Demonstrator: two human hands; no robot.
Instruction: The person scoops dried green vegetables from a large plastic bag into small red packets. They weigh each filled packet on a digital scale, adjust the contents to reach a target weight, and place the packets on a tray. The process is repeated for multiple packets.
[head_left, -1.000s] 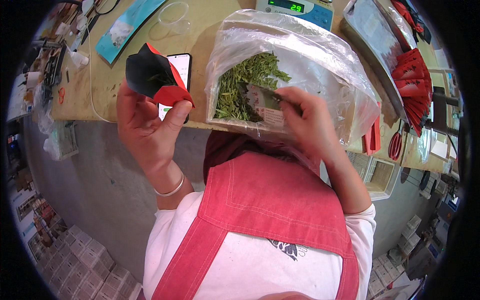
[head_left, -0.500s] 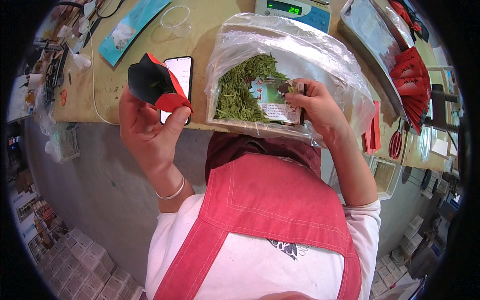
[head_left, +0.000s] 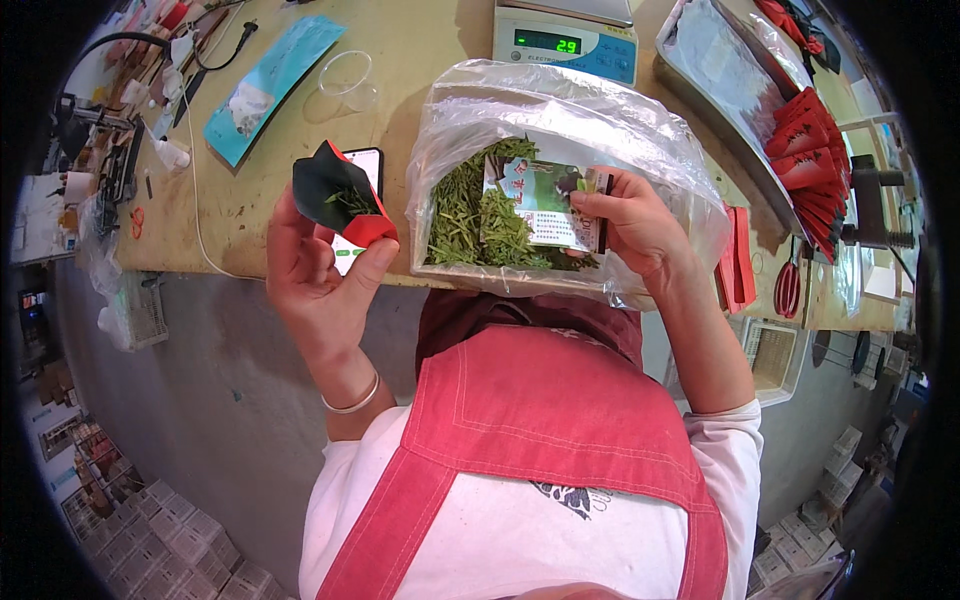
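Head view: the left hand point(head_left: 320, 270) is pinching a small red pouch point(head_left: 340, 195), fingers closed on its lower edge, its mouth gaping above the grip with green leaves inside; the right hand point(head_left: 630, 225) is gripping a printed card point(head_left: 540, 200) by its right edge, the card reaching leftward from the grip over loose green tea leaves point(head_left: 470, 220) in a clear plastic bag point(head_left: 560, 110); beyond that grip a digital scale point(head_left: 565, 35) is standing on the wooden table point(head_left: 250, 190).
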